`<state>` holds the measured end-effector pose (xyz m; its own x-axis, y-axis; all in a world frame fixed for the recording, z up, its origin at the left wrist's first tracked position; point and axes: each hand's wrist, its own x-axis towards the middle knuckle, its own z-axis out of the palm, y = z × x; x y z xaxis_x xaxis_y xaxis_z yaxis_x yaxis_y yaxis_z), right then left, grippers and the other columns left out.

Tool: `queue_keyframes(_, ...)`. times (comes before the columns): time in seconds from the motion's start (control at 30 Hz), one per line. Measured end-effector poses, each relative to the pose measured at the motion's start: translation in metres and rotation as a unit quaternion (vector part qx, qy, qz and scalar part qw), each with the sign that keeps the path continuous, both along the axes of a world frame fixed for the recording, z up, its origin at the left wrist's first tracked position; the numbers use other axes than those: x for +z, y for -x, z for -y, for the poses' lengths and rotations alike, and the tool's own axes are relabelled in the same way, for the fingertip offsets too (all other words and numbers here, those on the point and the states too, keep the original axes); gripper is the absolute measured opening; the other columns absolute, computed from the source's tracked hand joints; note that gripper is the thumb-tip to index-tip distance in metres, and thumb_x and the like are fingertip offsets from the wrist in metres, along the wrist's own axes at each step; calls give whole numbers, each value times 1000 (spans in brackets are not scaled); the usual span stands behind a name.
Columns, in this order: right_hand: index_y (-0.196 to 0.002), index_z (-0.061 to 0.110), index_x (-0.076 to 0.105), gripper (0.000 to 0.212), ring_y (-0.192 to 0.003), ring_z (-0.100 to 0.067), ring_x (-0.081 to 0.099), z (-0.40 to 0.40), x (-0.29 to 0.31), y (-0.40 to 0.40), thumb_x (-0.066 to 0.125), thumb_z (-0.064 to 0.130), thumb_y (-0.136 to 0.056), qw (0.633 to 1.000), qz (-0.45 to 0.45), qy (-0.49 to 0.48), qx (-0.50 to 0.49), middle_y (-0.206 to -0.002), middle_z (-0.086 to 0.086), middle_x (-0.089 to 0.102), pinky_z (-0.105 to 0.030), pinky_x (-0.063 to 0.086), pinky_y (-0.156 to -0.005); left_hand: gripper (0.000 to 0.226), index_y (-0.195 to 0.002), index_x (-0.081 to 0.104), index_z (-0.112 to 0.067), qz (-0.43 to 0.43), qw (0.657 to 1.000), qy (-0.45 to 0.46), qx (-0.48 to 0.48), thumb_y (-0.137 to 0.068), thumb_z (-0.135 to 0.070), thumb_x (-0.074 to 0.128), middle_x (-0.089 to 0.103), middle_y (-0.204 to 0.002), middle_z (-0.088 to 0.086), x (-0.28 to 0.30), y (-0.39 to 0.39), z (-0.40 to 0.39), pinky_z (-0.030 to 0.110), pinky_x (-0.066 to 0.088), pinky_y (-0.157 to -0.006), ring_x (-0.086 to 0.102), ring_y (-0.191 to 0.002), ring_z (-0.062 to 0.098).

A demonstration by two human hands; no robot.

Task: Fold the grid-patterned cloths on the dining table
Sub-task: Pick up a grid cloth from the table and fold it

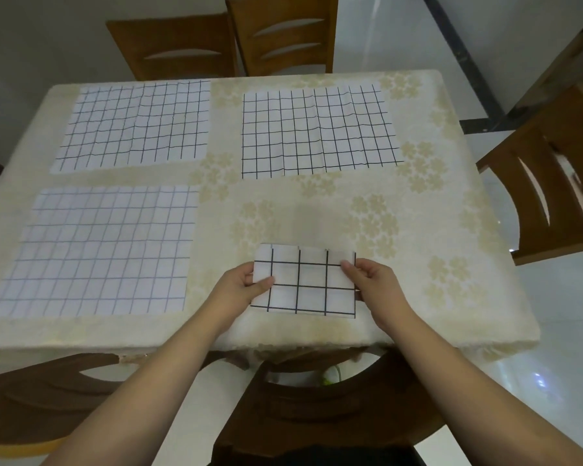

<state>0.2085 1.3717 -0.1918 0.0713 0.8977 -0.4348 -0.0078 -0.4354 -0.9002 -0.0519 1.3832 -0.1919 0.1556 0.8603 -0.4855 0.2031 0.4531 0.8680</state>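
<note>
— Where do we have the folded cloth [312, 280]?

— Near the front edge of the table [451, 210], right of the middle. It's a small, layered rectangle, and we hold it from both sides.

— How is each grip?

— Our left hand [241, 285] pinches the left edge, thumb on top. Our right hand [372, 280] pinches the right edge the same way, thumb on the upper layer, fingers under it.

— And the other cloths?

— Three lie flat and unfolded, apart from one another: the near-left cloth [98, 250] just beside us on the left, the far-left cloth [137, 124] behind it, and the far-right cloth [318, 129] across from the folded one.

— What surrounds us?

— A cream floral tablecloth covers the table. Two wooden chairs [229, 42] stand at the far side, another chair [546, 183] at the right, and a chair back [317, 398] sits below our arms.
</note>
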Motion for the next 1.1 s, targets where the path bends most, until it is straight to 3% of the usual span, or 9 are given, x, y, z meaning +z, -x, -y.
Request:
queue_keyframes(0.1,-84,8,73,26,-72,-23,65,8,7,6,67,32,-90,1000,20,-14,-14,-82,-22,70,-44,56,-72,11,-101,69,-15,-11,998,-14,56,-91,-14,65,77,-88,-1,10,1,14,19,53,-80,71,-88,11)
queue_keyframes(0.2,-79,0,67,43,-65,-25,54,20,16,15,67,42,-88,999,11,-29,-29,-69,-21,56,-40,47,-65,15,-106,69,-16,-15,998,-15,57,-92,-19,66,74,-100,11,15,7,28,41,53,-94,70,-98,27)
queue_keyframes(0.37,-52,18,46,48,-51,-15,36,53,40,38,60,39,-93,997,32,-49,-55,-53,-2,35,-31,34,-58,55,-110,66,-27,-55,996,-16,62,-75,-68,59,71,-107,4,29,25,49,48,52,-95,65,-104,24)
queue_keyframes(0.47,-48,22,37,53,-51,-11,26,83,51,53,63,33,-92,993,72,-72,-63,-54,2,23,-26,31,-61,30,-88,67,-23,-88,993,-64,55,-89,-50,56,66,-79,-1,42,34,68,37,53,-77,63,-78,19)
queue_keyframes(0.6,-67,-1,62,43,-58,-14,42,124,60,65,68,36,-88,988,96,-64,-106,-60,-8,43,-21,41,-64,22,-85,65,-18,-95,988,-108,50,-95,-35,56,59,-70,-9,54,42,102,21,40,-63,53,-65,7)
queue_keyframes(0.67,-75,5,70,35,-62,-15,55,145,60,66,67,37,-89,986,101,-56,-123,-66,-6,61,-22,45,-64,26,-79,60,-14,-87,988,-115,51,-95,-33,56,51,-62,-7,52,42,117,19,36,-57,45,-57,7)
queue_keyframes(0.8,-94,18,73,17,-82,-8,68,186,65,64,63,32,-92,986,66,-38,-151,-88,4,75,-21,50,-72,30,-76,51,-3,-51,992,-110,44,-96,-26,55,40,-61,1,56,31,140,27,29,-56,35,-53,8)
queue_keyframes(0.97,-89,2,62,41,-68,-21,45,234,69,48,69,42,-82,983,43,-40,-173,-74,-9,47,-33,36,-68,21,-83,64,-14,-25,994,-110,-8,-97,-26,53,71,-76,4,71,1,157,34,50,-65,68,-72,19)
queue_keyframes(1.1,-90,9,68,24,-66,-18,49,266,79,27,69,32,-84,967,32,-52,-248,-67,-8,45,-31,41,-66,16,-90,65,-22,-8,990,-115,-82,-99,-24,52,73,-79,-12,86,-32,170,24,54,-65,69,-74,6)
